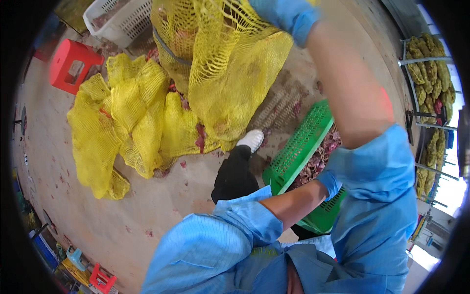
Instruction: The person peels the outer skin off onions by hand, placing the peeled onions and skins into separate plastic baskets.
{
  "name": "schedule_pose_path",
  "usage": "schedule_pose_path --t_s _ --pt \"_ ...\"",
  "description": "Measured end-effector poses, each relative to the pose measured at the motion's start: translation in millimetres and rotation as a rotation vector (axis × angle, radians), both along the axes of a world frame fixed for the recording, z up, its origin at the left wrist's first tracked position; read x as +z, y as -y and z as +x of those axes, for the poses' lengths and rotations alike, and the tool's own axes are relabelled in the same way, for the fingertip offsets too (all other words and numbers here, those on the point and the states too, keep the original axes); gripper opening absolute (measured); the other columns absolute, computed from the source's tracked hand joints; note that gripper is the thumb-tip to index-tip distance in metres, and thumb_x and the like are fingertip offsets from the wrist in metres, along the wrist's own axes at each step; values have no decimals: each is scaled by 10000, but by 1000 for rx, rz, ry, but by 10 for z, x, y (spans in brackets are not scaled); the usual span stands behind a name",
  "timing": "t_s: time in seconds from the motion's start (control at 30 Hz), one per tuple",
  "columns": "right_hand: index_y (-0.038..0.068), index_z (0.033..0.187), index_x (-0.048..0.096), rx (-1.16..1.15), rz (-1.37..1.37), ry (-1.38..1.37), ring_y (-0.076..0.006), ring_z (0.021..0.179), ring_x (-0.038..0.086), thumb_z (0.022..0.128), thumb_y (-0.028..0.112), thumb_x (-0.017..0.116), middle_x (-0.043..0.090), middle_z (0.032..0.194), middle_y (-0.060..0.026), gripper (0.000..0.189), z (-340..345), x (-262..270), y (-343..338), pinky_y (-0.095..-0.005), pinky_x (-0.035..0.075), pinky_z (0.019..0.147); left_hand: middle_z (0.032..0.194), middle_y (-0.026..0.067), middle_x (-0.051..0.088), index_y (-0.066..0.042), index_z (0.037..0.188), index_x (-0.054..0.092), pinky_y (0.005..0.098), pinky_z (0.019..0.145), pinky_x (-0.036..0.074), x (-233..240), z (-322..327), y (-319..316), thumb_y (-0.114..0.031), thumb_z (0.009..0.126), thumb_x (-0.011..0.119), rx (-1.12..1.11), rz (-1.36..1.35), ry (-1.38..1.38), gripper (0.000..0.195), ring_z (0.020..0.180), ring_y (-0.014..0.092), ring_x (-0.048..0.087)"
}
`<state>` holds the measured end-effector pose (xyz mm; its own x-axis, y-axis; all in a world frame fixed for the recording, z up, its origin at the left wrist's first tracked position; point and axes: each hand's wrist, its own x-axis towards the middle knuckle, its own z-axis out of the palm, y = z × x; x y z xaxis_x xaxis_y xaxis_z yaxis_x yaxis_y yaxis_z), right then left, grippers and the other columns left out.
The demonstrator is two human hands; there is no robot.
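Note:
My right hand (282, 16), in a blue glove, is at the top edge of the view and grips a yellow mesh bag (235, 77). The mesh is stretched into wide holes beside the fingers, which are partly cut off by the frame. My left hand (329, 183), also gloved in blue, reaches to a tilted green plastic basket (299, 147); my right sleeve hides its fingers. Dry reddish-purple peelings (315, 165), like onion skins, lie in the basket. More yellow mesh bags (121, 125) lie crumpled on the floor to the left.
A white crate (134, 22) stands at the top left near a red plastic stool (75, 66). My shoe (251, 140) is between the bags and basket. Filled mesh sacks (427, 70) sit on a metal rack at right. Another red stool (102, 278) is at the lower left. Peel scraps litter the floor.

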<state>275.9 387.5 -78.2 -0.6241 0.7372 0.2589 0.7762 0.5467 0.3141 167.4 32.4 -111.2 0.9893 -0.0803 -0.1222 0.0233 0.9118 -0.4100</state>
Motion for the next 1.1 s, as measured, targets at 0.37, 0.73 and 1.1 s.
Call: schedule_pose_path --t_s 0.37,0.73,1.1 --pt "-35 955 631 -744 27 -927 -299 827 627 834 223 538 642 882 -212 300 -606 1182 1526 -319 487 731 814 25 601 -129 943 596 299 615 437 300 41 238 -224 880 438 -59 386 -250 195 718 151 564" --pt "65 898 675 -1844 44 -1295 -324 811 631 805 295 571 643 859 -187 269 -407 -1406 5914 -389 499 753 975 157 623 21 1155 530 417 754 511 -81 213 -290 -292 888 454 32 620 -33 418 850 289 609" --pt "95 1095 603 -1055 -898 -604 -306 1136 484 767 247 551 566 1155 -104 365 -1412 -2670 5043 -496 342 967 1104 213 561 85 1248 422 415 854 453 -320 347 -30 -247 899 401 -52 721 46 482 1003 317 544"
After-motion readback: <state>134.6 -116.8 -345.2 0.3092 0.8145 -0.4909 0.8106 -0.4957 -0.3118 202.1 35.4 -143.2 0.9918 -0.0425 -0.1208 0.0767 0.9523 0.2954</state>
